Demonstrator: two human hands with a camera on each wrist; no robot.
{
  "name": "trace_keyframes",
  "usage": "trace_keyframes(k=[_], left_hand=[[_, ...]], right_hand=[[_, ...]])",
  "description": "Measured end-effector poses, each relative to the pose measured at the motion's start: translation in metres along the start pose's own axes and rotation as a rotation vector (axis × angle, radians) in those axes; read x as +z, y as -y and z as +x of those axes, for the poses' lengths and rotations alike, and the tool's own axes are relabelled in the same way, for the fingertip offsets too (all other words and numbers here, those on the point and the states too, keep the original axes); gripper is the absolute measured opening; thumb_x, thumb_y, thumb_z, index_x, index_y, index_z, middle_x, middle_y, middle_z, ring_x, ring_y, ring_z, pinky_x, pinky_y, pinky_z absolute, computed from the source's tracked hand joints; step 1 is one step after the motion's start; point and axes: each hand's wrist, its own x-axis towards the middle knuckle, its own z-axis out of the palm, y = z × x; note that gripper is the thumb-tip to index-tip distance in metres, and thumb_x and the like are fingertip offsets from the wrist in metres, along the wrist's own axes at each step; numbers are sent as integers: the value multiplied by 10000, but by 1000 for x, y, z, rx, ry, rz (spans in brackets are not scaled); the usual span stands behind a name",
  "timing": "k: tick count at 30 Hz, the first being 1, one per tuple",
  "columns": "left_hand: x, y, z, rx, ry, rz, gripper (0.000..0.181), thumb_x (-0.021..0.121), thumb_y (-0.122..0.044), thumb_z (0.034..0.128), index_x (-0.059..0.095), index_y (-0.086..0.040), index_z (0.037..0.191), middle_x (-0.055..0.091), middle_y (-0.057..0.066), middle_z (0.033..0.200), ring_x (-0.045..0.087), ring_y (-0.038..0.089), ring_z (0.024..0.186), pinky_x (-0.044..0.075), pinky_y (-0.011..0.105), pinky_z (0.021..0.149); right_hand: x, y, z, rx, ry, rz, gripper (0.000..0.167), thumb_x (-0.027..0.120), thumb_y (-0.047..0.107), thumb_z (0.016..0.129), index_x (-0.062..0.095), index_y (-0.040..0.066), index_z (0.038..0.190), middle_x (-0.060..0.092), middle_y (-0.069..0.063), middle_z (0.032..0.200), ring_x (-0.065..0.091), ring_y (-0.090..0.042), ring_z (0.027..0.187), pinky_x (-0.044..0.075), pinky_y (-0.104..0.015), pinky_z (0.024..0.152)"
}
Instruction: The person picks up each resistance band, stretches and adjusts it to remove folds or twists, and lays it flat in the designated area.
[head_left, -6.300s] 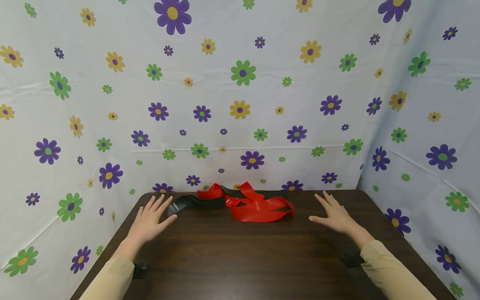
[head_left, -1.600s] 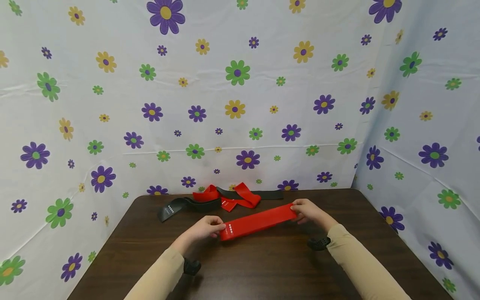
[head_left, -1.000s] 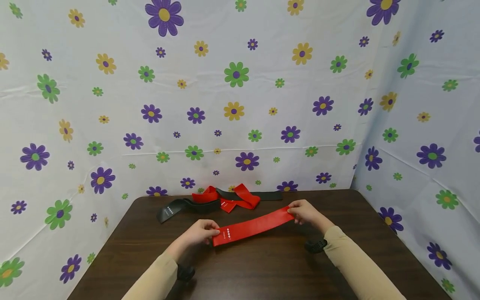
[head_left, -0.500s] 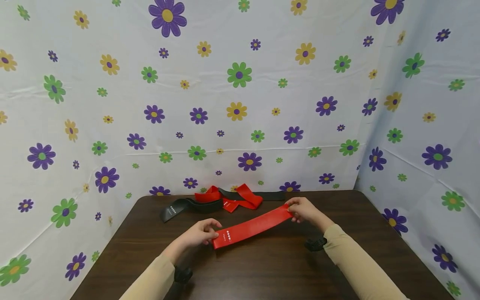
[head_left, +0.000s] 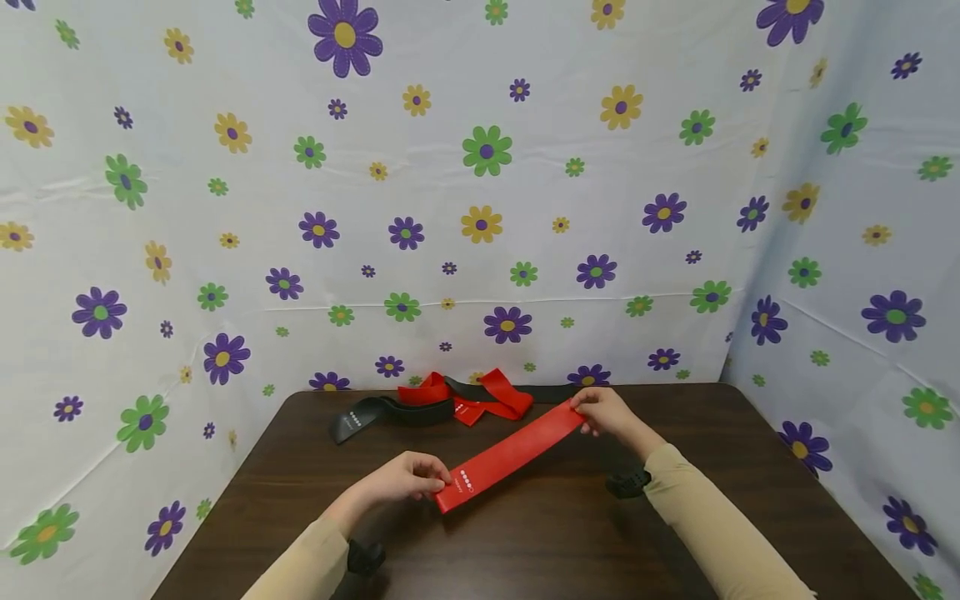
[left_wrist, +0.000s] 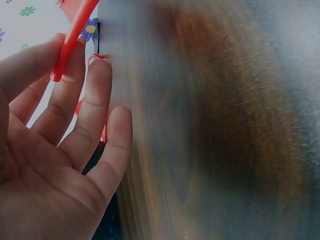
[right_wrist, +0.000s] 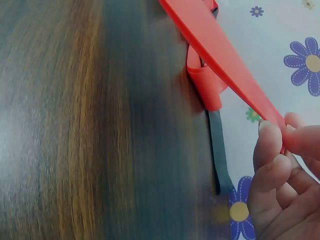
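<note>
A flat red resistance band [head_left: 513, 454] with white dots and small lettering stretches between my two hands above the table, its right end higher than its left. My left hand [head_left: 401, 483] pinches the lower end between thumb and index finger; in the left wrist view the other fingers of that hand [left_wrist: 75, 130] are loosely bent. At the upper end, my right hand [head_left: 611, 417] pinches the band with thumb and fingertips. The right wrist view shows the band [right_wrist: 225, 60] running away from the pinching right hand [right_wrist: 282, 175].
At the back of the dark wooden table [head_left: 525, 550] lie a black band [head_left: 375, 410] and another red band [head_left: 502, 396], overlapping with more dark band behind. A white flowered cloth [head_left: 420, 183] stands directly behind the table and along its sides.
Over six seconds, both spread hands came in and took the front red band from the pile. In the last half second the band tilted more steeply, its left end dropping.
</note>
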Motion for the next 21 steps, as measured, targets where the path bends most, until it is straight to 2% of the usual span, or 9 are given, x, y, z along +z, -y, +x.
trace_keyframes(k=[9, 17, 21], left_hand=[[0, -2, -10, -23, 10, -6, 141, 659, -162, 914, 705, -103, 1034, 666, 29, 934, 612, 251, 799, 494, 374, 697], [-1, 5, -20, -15, 9, -17, 143, 667, -170, 911, 706, -100, 1030, 670, 29, 899, 609, 215, 777, 486, 356, 682], [0, 10, -26, 0, 31, -44, 151, 658, -162, 914, 705, -82, 1033, 668, 32, 845, 596, 202, 741, 476, 326, 657]], right_hand=[[9, 4, 5, 10, 18, 20, 220, 543, 0, 925, 623, -102, 1104, 633, -94, 741, 604, -148, 545, 462, -247, 473], [18, 3, 14, 1, 13, 26, 230, 585, 7, 911, 652, -84, 1111, 637, -84, 747, 611, -162, 566, 479, -269, 490], [25, 7, 19, -16, 7, -24, 216, 611, 33, 916, 679, -50, 1104, 654, -95, 757, 615, -195, 572, 487, -280, 501]])
